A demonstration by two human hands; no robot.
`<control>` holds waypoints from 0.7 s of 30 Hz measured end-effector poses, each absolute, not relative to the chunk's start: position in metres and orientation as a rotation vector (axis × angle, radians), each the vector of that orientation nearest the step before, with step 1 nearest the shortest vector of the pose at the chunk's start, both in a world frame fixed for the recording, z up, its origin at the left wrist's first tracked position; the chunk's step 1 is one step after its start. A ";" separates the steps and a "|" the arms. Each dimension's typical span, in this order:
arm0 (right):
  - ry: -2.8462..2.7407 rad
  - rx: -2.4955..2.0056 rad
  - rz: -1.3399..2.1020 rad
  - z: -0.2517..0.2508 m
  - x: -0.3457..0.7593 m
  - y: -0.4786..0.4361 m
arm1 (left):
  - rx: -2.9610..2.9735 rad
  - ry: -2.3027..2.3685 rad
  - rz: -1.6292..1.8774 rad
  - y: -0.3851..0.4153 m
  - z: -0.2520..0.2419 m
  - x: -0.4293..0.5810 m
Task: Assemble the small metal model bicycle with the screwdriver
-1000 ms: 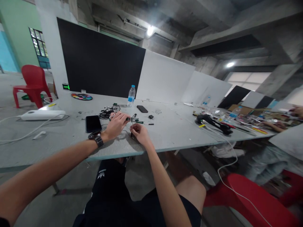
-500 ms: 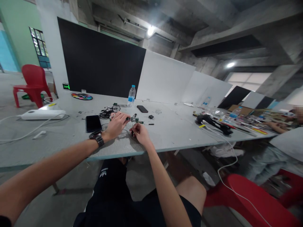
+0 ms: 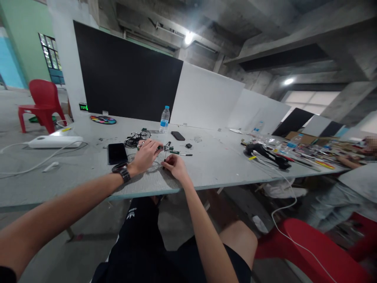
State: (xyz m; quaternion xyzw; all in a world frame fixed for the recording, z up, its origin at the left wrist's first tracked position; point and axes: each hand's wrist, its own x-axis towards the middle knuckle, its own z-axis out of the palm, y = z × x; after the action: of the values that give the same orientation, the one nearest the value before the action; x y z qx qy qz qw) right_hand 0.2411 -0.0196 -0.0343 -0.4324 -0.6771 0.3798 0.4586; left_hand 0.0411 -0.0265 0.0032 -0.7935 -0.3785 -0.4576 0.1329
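My left hand (image 3: pixel 146 152), with a dark watch (image 3: pixel 125 173) on its wrist, is closed over a small green and silver model part (image 3: pixel 167 148), holding it just above the table. Most of that part lies under my fingers. Just to its right and below, my right hand (image 3: pixel 176 166) pinches a thin dark tool (image 3: pixel 165 160), which looks like a small screwdriver, its slim shaft pointing up at the part. Behind my left hand lies a black model bicycle (image 3: pixel 138 138) with spoked wheels. A thin black-and-silver rod (image 3: pixel 186 155) rests right of the part.
A phone (image 3: pixel 117 153) lies left of my hands, another phone (image 3: pixel 178 136) behind them by a water bottle (image 3: pixel 165 120). A small black piece (image 3: pixel 189 146) is nearby. White power strip (image 3: pixel 55 142) at left; black corded device (image 3: pixel 266 154) at right. A person (image 3: pixel 359 181) sits far right.
My right hand has turned slightly, its fingers shifting round the thin tool. My left hand and the model part stay in place; the view has moved a little.
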 end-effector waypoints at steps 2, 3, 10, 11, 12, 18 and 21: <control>-1.675 -1.056 0.945 -0.033 0.241 -0.020 | -2.299 -1.099 -1.332 -0.026 0.003 0.041; -1.678 -1.047 0.930 -0.033 0.241 -0.020 | -2.296 -1.098 -1.334 -0.025 0.003 0.040; -1.727 -0.933 0.890 -0.027 0.239 -0.029 | -2.288 -1.098 -1.311 -0.025 0.002 0.042; -1.743 -0.921 0.897 -0.027 0.239 -0.029 | -2.283 -1.105 -1.308 -0.025 0.002 0.042; -1.766 -0.917 0.893 -0.026 0.239 -0.030 | -2.278 -1.110 -1.306 -0.026 0.003 0.042; -1.810 -0.969 0.797 -0.023 0.238 -0.032 | -2.229 -1.202 -1.363 -0.024 0.005 0.042; -1.745 -1.022 0.830 -0.023 0.238 -0.033 | -2.208 -1.310 -1.429 -0.022 0.004 0.044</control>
State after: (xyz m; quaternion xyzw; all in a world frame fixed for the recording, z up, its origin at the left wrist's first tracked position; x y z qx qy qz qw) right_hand 0.2375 -0.0326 -0.0229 -0.4151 -0.7088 0.3373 0.4599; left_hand 0.0435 -0.0222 0.0038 -0.7474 -0.4436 -0.4840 0.1015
